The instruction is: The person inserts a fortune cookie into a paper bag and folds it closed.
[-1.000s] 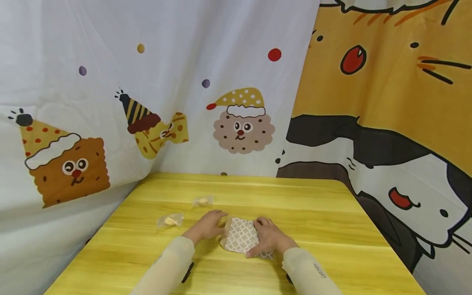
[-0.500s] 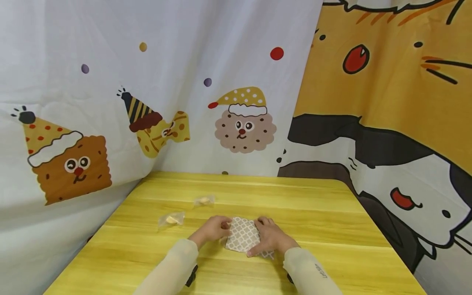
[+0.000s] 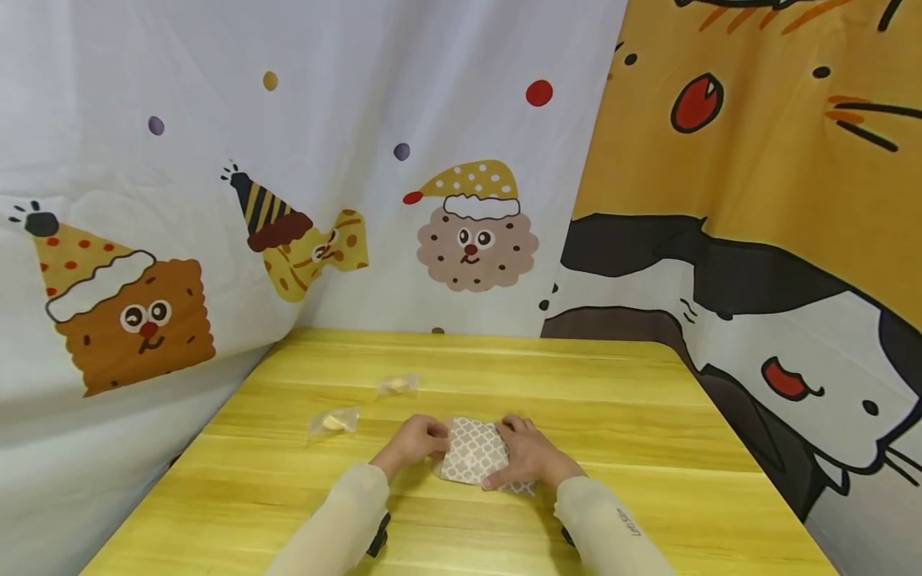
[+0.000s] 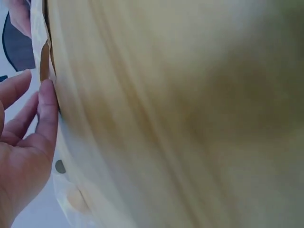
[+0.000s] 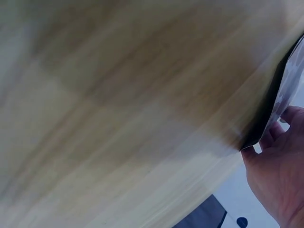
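1. left hand [image 3: 415,438]: fingers bent at the left side of the patterned packet [image 3: 471,452], appearing to pinch it; in the left wrist view one fingertip meets a brown edge [image 4: 44,61] beneath the pale sheet.

2. right hand [image 3: 529,454]: grasps the packet's right part, thumb along the near edge and fingers spread over towards the far edge; the right wrist view shows the thumb at a corner.

3. patterned packet: between the two hands, towards the near side of the wooden table [image 3: 648,432], face up, with a beige-and-white lattice print. whether it lies fully flat or is slightly lifted cannot be told.

4. handling (judged): the packet is probably light, thin and flexible, of paper or card-like sheet, easily creased or torn at the brown edge and perhaps a little slippery on its printed face. hold is best taken at opposite edges, with light finger pressure and one broad hand steadying the body.

5. sleeves: a cream left sleeve [image 3: 334,516] and a cream right sleeve [image 3: 608,524] cover the forearms.

6. beyond the left hand: a nearer wrapped piece [image 3: 335,421] and a farther wrapped piece [image 3: 398,386], both pale yellow in clear film, lie apart and untouched.

7. background: a white cartoon curtain [image 3: 346,96] meets an orange animal-print cloth [image 3: 756,168].
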`<action>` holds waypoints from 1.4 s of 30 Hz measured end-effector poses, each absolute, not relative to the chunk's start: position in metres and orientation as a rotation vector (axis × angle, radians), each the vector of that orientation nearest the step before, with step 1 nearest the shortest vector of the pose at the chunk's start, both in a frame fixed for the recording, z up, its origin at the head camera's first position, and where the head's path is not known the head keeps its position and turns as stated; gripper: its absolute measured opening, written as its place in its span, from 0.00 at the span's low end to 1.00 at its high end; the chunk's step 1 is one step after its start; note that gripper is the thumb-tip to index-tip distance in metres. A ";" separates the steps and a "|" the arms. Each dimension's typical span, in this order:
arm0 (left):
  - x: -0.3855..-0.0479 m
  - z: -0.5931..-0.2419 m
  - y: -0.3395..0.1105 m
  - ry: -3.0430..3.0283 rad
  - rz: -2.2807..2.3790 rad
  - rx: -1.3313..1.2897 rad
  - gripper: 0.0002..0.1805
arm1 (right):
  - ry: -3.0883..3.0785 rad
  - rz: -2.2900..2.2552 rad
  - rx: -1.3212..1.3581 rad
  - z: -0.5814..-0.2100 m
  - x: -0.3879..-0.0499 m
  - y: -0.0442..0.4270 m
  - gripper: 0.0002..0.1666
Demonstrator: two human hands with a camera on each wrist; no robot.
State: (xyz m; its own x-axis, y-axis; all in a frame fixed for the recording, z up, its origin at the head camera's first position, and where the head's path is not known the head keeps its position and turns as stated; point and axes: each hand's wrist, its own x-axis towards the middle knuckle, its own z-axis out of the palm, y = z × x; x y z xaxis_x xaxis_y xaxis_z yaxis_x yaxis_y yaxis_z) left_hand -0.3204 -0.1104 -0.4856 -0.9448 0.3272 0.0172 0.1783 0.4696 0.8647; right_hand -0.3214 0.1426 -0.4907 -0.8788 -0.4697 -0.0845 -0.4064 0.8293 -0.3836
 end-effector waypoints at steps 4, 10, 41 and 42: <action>-0.320 -0.484 -0.106 2.616 1.437 0.410 0.07 | 2.845 -0.542 -0.688 -0.491 -0.322 0.143 0.70; -0.318 -0.482 -0.101 2.686 1.370 0.350 0.09 | 2.852 -0.541 -0.691 -0.494 -0.324 0.143 0.69; -0.325 -0.491 -0.114 2.511 1.530 0.422 0.17 | 2.872 -0.708 -0.590 -0.496 -0.325 0.142 0.68; -0.325 -0.491 -0.115 2.512 1.540 0.430 0.17 | 2.875 -0.705 -0.594 -0.497 -0.325 0.142 0.68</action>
